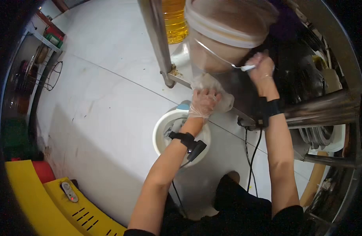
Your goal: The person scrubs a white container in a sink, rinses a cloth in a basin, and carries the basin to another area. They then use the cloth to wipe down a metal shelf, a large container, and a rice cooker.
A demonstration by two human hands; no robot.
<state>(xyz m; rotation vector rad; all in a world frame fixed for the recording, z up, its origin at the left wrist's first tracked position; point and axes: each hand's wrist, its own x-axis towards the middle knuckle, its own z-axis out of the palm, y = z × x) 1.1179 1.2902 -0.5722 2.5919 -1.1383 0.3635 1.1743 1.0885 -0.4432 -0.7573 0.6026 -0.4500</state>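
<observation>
My left hand [204, 103], in a clear plastic glove, presses on a pale, crumpled, translucent bag or cloth [212, 88] at the metal shelf's edge; what it is exactly I cannot tell. My right hand [261, 67], also gloved, has its fingers closed beside the white grip [248, 68] of a bucket's wire handle. That large lidded bucket [216, 55] stands on the lower shelf, somewhat blurred. Under my left forearm a white basin [158, 137] sits on the floor with greyish items inside and a blue thing at its rim.
A container of yellow oil [175, 23] stands behind the shelf's metal leg [159, 43]. Dark cables [251, 161] hang below the shelf. Stacked plates or pans [316, 135] are at right. A yellow unit [31, 188] stands lower left, a wire rack [43, 63] upper left.
</observation>
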